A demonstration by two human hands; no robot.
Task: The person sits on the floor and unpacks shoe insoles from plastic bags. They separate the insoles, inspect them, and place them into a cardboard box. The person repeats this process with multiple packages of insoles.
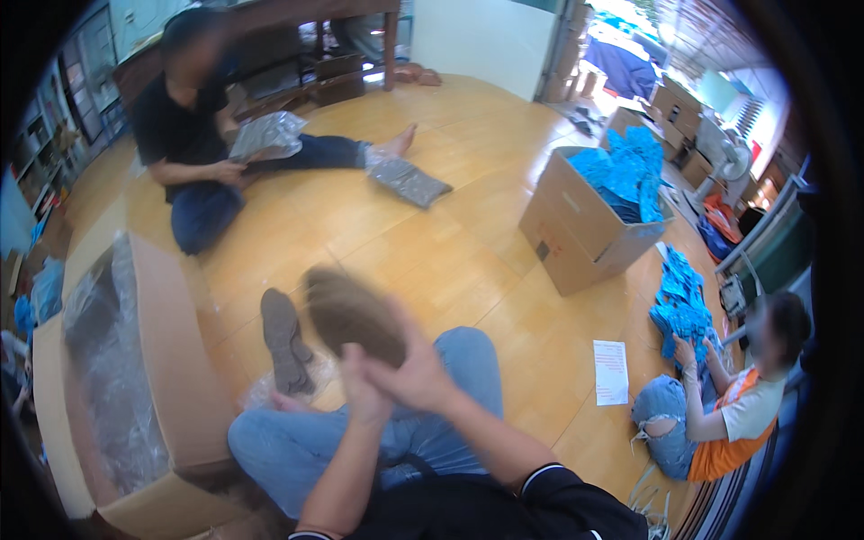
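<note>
Both my hands hold a grey-brown shoe insole (346, 310), raised in front of my crossed legs and slightly blurred; whether it is one or a stack I cannot tell. My left hand (367, 391) grips its near end from below. My right hand (418, 364) is closed along its right edge, thumb pointing up. More insoles of the same colour (284, 333) lie on the floor just left of it, partly on a clear plastic bag (259, 392).
An open cardboard box (193, 360) lined with clear plastic stands at my left. Across the floor a person (184, 126) handles a plastic packet, another packet (409, 183) nearby. To the right are a box of blue pieces (576, 225), a paper sheet (611, 373) and a seated person (738, 405).
</note>
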